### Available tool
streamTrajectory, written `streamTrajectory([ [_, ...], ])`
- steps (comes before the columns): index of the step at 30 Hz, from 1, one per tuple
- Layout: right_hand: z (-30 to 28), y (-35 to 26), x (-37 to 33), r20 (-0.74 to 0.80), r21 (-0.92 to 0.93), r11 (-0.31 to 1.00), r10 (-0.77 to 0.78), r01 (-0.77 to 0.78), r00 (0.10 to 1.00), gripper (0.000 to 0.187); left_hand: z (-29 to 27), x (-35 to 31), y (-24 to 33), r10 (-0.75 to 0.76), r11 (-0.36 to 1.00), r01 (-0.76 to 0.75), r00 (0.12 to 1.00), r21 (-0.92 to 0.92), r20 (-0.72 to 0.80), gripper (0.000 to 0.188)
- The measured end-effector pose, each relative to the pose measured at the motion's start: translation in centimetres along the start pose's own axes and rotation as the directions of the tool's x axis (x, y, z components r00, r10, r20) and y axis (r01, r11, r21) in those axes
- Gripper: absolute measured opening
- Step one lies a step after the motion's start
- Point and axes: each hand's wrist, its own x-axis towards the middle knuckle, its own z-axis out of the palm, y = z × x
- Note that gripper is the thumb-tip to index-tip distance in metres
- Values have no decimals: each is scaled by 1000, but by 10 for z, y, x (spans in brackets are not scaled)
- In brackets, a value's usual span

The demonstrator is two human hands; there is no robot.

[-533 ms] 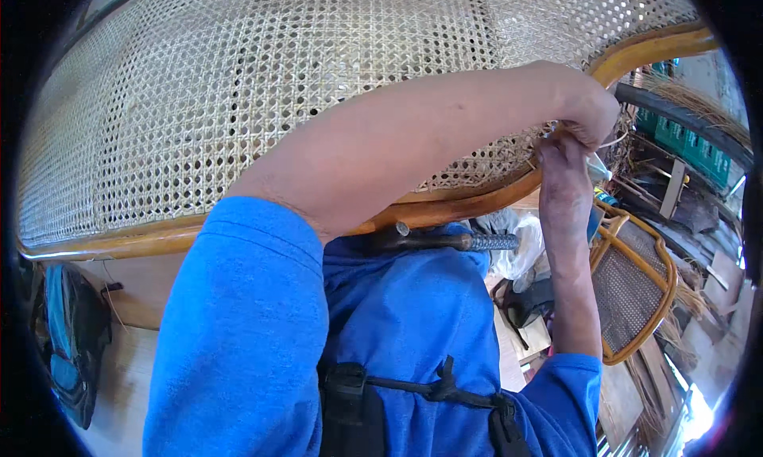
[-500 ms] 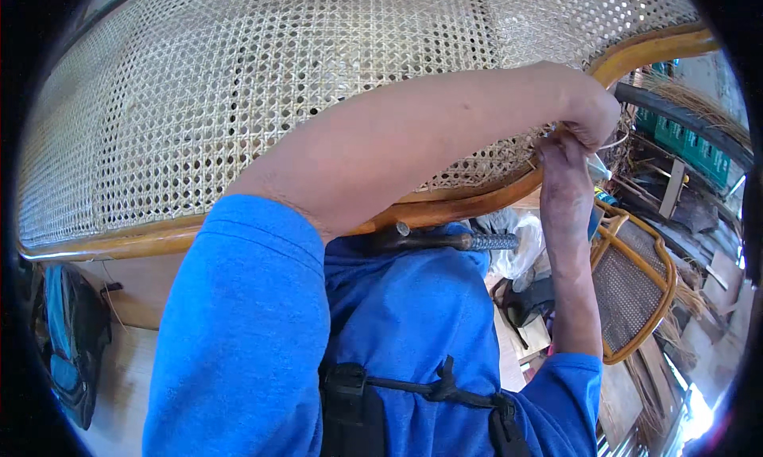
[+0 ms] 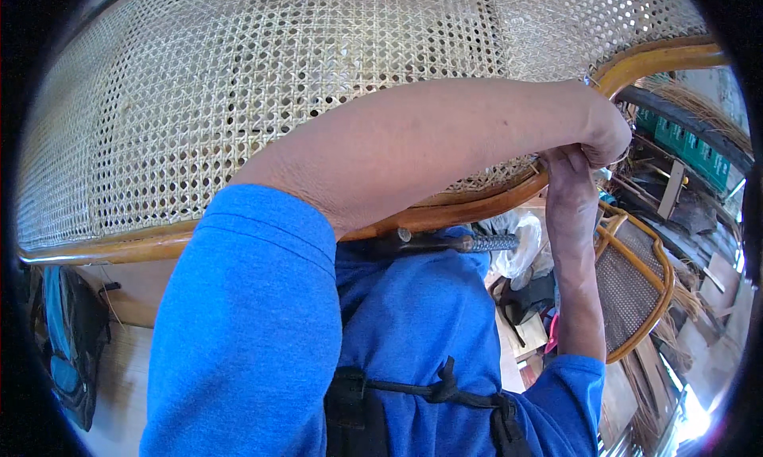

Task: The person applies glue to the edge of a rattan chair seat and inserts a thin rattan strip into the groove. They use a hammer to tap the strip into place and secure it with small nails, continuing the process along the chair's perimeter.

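Observation:
A large panel of woven cane (image 3: 302, 99) in a curved wooden frame (image 3: 477, 211) fills the upper view. My left arm crosses in front of it, and my left hand (image 3: 608, 131) is curled into a fist at the weave's right edge by the frame. It seems to grip a thin cane strand. My right hand (image 3: 568, 175) reaches up from below and touches the same spot just under the left fist, with its fingertips hidden behind it. A dark metal tool with a knurled grip (image 3: 461, 241) lies under the frame against my blue shirt.
A smaller cane-seated chair frame (image 3: 636, 290) stands at the lower right among scrap wood and loose cane bundles (image 3: 691, 99). Green crates (image 3: 683, 147) sit further right. A dark bag (image 3: 67, 338) rests on the floor at the left.

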Motion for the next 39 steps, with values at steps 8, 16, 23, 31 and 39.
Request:
streamTrajectory([
  [8, -7, -1, 4, 91, -27, 1000, 13, -11, 996, 23, 7, 9, -6, 40, 999, -40, 999, -26, -7, 23],
  [16, -16, 7, 18, 226, 78, 995, -78, 61, 971, 18, 13, 12, -16, 99, 995, -102, 987, -21, -130, 21],
  [23, -34, -26, 7, 148, 144, 986, 66, -87, 987, 23, 4, -10, -15, 149, 988, -151, 979, -7, -138, 20],
  [31, 23, -66, -77, 368, 587, 784, -36, -203, 929, 31, 0, -28, -20, 207, 978, -207, 975, 4, -85, 20],
  [39, -40, -28, -101, 575, 624, 617, 52, -479, 817, 32, 9, -56, -41, 103, 950, -180, 952, -254, -288, 18],
])
